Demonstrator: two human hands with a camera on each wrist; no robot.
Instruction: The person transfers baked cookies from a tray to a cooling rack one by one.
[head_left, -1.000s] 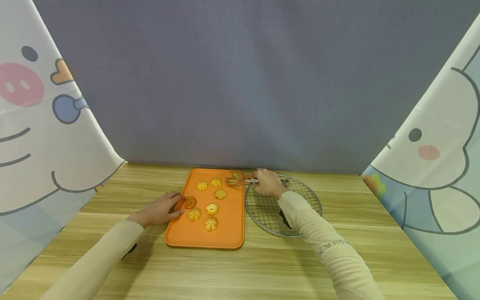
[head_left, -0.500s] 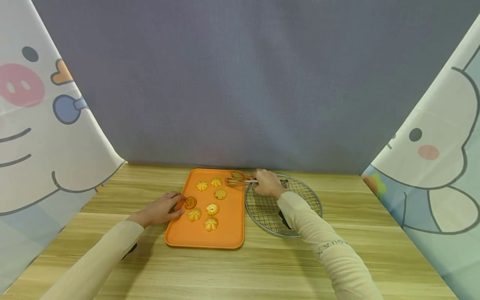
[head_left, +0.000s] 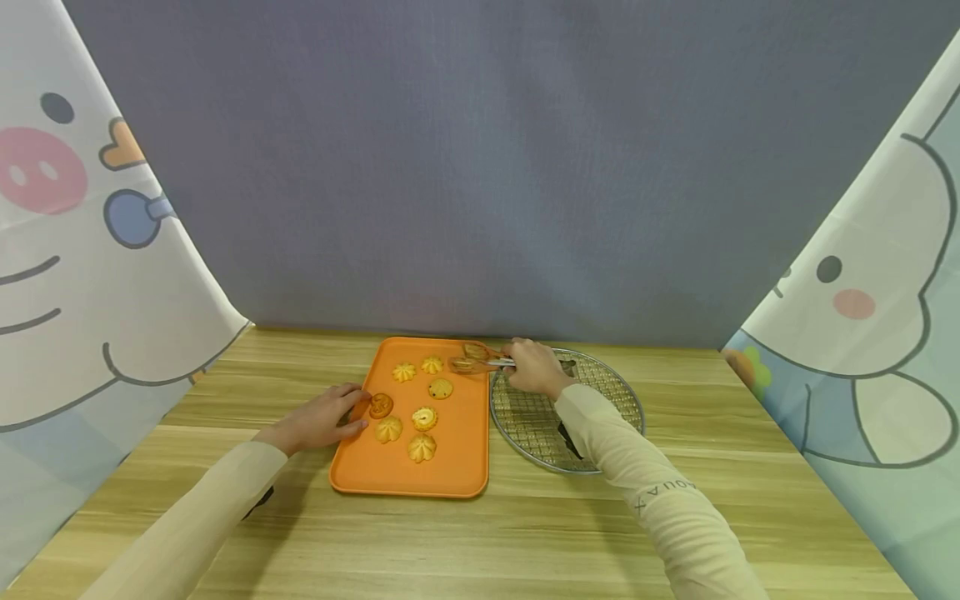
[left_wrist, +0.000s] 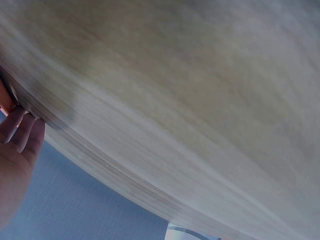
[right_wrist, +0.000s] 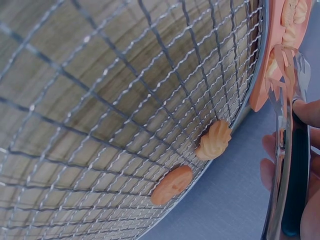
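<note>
My left hand (head_left: 322, 419) rests its fingers on the left rim of the orange tray (head_left: 457, 475); they look nearly straight in the left wrist view. Beside them lies a brown round cookie (head_left: 381, 406), with several yellow cookies farther right. My right hand (head_left: 534, 367) grips metal tongs (head_left: 501, 362) by the dark handle (right_wrist: 297, 185). The tongs' slotted tips stand apart over the tray's far right corner, close to a cookie there; whether they touch it I cannot tell.
A round wire rack (head_left: 525, 446) stands right of the tray, partly under my right forearm. On it lie a swirled cookie (right_wrist: 214, 140) and a smooth brown cookie (right_wrist: 172, 185). A grey cloth wall (head_left: 480, 167) rises behind the wooden table (head_left: 420, 550).
My right hand and the tongs have shifted very slightly left over the tray's corner. My left hand stays in place, and the cookies on the tray have not moved visibly.
</note>
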